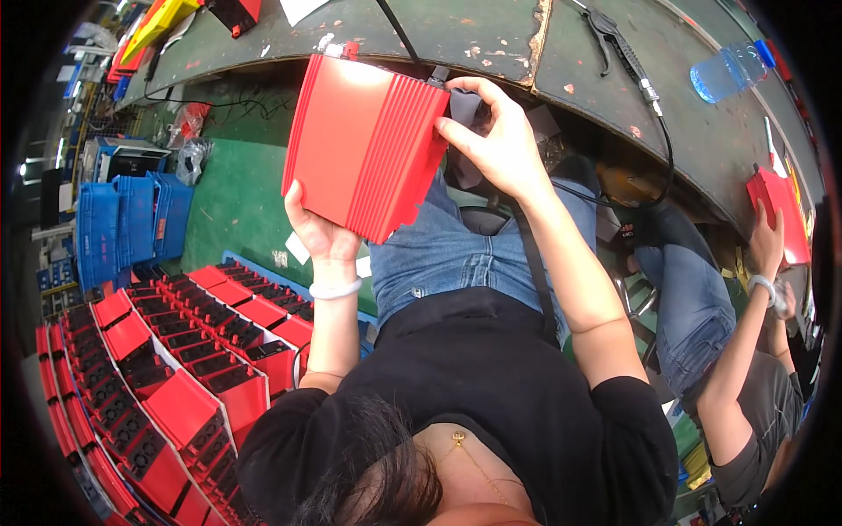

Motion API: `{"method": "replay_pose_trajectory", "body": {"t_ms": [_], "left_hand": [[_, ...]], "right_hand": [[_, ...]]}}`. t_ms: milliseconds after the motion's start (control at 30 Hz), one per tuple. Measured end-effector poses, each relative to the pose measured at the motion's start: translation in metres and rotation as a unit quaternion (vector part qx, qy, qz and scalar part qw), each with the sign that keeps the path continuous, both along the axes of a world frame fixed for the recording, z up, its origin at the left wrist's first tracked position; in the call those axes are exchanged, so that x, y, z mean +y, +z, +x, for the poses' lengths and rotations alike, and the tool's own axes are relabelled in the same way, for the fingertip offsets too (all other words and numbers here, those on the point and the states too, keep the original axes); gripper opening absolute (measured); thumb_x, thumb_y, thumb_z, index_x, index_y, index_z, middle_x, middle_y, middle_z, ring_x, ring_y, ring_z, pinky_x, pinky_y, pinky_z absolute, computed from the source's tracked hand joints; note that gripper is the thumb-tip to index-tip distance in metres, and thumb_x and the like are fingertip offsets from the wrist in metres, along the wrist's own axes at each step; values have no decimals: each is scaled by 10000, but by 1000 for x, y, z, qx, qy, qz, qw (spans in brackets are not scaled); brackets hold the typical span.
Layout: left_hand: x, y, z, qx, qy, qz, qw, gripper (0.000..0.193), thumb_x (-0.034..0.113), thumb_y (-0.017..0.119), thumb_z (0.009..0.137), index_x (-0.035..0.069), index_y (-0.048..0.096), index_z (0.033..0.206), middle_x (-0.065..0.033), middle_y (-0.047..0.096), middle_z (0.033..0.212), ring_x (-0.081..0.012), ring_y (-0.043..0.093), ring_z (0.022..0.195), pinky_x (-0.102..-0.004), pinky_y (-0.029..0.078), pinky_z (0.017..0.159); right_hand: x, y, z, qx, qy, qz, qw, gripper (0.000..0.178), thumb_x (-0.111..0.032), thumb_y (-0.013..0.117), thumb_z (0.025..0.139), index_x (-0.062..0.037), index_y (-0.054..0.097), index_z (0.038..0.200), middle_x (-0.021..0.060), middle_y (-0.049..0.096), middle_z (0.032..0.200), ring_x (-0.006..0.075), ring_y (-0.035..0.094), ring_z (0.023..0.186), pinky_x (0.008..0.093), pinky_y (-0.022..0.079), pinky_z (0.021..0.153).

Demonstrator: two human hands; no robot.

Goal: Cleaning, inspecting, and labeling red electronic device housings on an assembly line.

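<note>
A red ribbed metal power inverter [346, 140] is held up over my lap, close to the bench edge. Red and whitish terminals stick out at its far left end, and a black knob-like terminal sits at its far right corner. My left hand [317, 230] supports the near left corner from below, its thumb up along the side. At the far right corner my right hand [498, 131] has thumb and index finger closed about the edge beside the black terminal. The underside of the inverter is hidden.
A dark green workbench [421, 39] runs along the far side, bearing an air blow gun [614, 44] and a water bottle [728, 72]. Many red inverters [189, 408] stand in rows at my left, near blue crates [123, 228]. A co-worker [737, 386] at right handles another red unit [779, 210].
</note>
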State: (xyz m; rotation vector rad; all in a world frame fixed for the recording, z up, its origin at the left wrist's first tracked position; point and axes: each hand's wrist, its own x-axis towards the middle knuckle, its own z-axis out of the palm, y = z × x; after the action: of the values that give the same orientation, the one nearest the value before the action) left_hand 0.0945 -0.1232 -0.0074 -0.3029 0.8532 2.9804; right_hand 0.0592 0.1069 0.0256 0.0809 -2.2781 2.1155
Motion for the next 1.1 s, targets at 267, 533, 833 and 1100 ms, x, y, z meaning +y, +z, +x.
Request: {"method": "replay_pose_trajectory", "body": {"t_ms": [267,533,833,1100], "left_hand": [[-3,-2,0,2,27,-51,998,581,385,573,828,44,454,1283,-118,532,1248,-288,527,1136,-451,436,973],[-1,-1,-1,-1,30,-27,999,565,373,571,832,48,460,1281,-117,533,1252,-286,534,1128,-450,439,970],[-9,-12,-2,-16,-5,80,997,551,411,557,845,68,486,1272,-110,538,1263,-300,514,1149,-473,422,978],[-13,-9,2,-48,-21,116,992,548,429,564,834,87,502,1258,-104,559,1239,-304,541,1112,-480,439,954]], "right_hand": [[1,-8,0,-37,17,-6,999,408,-84,648,742,-24,561,1136,18,602,884,43,539,665,202,456,623],[0,-5,0,28,-6,4,1000,408,-134,649,741,5,553,1113,64,607,718,94,579,554,250,476,504],[27,-18,7,-47,75,-186,979,339,4,458,881,4,508,1216,72,635,951,147,617,965,255,457,855],[40,10,-8,219,-109,148,958,154,-44,709,726,-19,651,867,51,567,871,151,566,763,244,452,705]]}}
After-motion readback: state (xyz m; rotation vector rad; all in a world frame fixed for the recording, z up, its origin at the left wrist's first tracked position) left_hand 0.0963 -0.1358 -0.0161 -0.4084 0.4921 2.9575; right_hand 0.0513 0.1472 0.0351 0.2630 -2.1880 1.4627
